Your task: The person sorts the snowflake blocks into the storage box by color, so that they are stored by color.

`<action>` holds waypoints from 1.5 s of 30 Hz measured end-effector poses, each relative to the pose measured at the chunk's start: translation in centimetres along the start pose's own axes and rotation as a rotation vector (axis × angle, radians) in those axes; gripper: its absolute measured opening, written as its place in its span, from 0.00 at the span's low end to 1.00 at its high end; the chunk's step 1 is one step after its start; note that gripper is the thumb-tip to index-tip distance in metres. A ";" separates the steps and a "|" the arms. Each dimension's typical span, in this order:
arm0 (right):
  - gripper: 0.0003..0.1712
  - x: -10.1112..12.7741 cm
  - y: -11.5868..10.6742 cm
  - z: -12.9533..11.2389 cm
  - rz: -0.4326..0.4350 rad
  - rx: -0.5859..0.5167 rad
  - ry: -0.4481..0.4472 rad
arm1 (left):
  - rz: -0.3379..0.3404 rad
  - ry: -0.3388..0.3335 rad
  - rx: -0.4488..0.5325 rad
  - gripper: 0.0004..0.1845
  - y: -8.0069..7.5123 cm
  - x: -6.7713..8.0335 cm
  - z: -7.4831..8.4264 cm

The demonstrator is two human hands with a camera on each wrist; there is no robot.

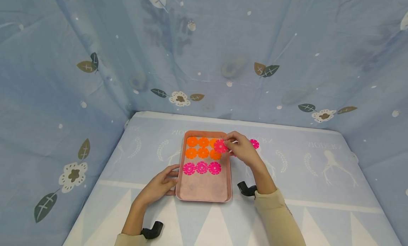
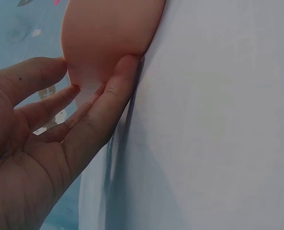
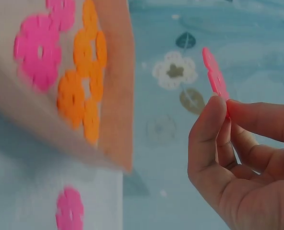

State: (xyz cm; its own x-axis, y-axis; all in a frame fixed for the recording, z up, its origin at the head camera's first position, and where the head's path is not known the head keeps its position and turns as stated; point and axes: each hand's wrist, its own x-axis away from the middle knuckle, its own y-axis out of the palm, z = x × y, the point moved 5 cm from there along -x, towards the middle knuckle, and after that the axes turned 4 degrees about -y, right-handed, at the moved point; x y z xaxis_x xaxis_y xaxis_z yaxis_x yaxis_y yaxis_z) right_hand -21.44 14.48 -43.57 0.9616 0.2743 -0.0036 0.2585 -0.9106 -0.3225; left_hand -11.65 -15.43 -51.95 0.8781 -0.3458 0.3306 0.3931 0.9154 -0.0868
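A pink tray [image 1: 204, 189] lies on the table. Inside it, two rows of orange snowflake discs [image 1: 203, 153] lie toward the far end, with a row of pink snowflake discs [image 1: 202, 167] below them. My right hand [image 1: 243, 150] pinches another pink snowflake disc [image 3: 215, 76] by its edge, above the tray's far right side; from the head it overlaps an orange disc. My left hand [image 1: 159, 186] is at the tray's left wall, its fairly straight fingers [image 2: 96, 115] touching the outer side.
A loose pink disc [image 1: 254, 144] lies right of the tray, and another shows partly behind the right hand. Black wrist mounts [image 1: 153, 230] sit at both wrists. Blue patterned fabric [image 1: 223, 55] hangs behind the table and at both sides.
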 end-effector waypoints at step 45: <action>0.02 -1.1 14.7 1.8 -0.630 0.210 0.076 | -0.012 0.011 -0.004 0.30 0.1 0.1 0.3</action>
State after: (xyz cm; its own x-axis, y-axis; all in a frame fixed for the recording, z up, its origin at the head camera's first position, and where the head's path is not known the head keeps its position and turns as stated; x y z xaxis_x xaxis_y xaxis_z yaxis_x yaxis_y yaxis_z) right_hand -18.85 1.39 -50.05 0.6381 0.7046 0.3105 0.7573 -0.5015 -0.4184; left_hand -11.59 -15.36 -51.62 0.8766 -0.3586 0.3210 0.4042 0.9106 -0.0865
